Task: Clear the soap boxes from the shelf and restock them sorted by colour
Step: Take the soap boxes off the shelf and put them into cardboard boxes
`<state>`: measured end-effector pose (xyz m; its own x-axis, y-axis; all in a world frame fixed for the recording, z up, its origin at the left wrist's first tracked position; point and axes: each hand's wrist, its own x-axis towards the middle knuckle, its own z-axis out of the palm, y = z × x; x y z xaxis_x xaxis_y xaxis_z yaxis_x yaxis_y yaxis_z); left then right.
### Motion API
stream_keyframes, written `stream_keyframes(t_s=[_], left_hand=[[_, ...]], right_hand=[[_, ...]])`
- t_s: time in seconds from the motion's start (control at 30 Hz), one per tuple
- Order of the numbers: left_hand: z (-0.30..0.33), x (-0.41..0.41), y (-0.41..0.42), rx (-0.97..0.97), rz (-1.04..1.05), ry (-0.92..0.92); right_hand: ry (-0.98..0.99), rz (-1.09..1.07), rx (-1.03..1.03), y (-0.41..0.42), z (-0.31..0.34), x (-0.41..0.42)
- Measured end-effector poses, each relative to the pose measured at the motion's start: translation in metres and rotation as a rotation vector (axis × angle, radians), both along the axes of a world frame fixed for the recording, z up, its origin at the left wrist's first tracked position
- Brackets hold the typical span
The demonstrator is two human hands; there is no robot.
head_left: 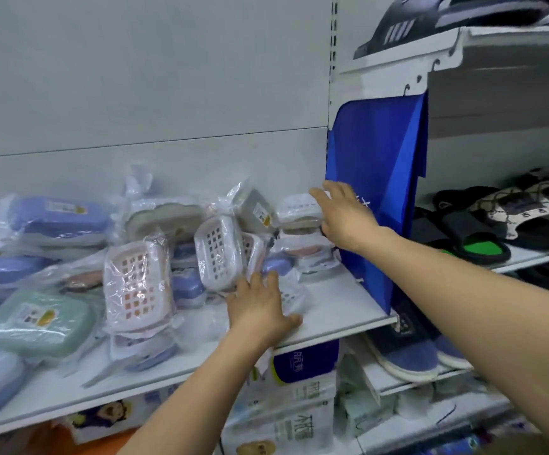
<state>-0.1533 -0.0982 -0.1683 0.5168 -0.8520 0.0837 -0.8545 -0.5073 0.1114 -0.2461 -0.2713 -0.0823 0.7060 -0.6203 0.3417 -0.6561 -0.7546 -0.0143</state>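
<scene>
Soap boxes in clear plastic wrap lie jumbled on a white shelf: purple ones stacked at the left, a green one in front, white lattice ones tipped on edge in the middle. My left hand lies flat with straight fingers on a wrapped white box near the shelf's front. My right hand reaches with spread fingers over a small stack of white and pink boxes at the right end, touching its side; whether it grips one I cannot tell.
A blue bag stands upright at the shelf's right end, right beside my right hand. Slippers fill the shelves further right. Printed cartons sit on the level below. A white back panel closes the shelf behind.
</scene>
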Motion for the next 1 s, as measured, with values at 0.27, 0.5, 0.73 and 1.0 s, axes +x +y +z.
stream_keyframes(t_s=[0.27, 0.5, 0.73, 1.0], left_hand=[[-0.005, 0.012, -0.010, -0.034, -0.022, 0.008], [-0.001, 0.010, -0.001, -0.117, -0.035, 0.087], [0.026, -0.016, 0.045, -0.470, 0.004, 0.350], [0.022, -0.087, 0.170, -0.756, 0.023, 0.339]], right_hand=[[0.094, 0.000, -0.117, -0.027, -0.007, 0.024], [-0.075, -0.054, -0.084, -0.013, 0.005, 0.007], [-0.508, 0.064, 0.165, 0.045, 0.013, -0.059], [-0.778, 0.217, 0.487, 0.168, -0.027, -0.132]])
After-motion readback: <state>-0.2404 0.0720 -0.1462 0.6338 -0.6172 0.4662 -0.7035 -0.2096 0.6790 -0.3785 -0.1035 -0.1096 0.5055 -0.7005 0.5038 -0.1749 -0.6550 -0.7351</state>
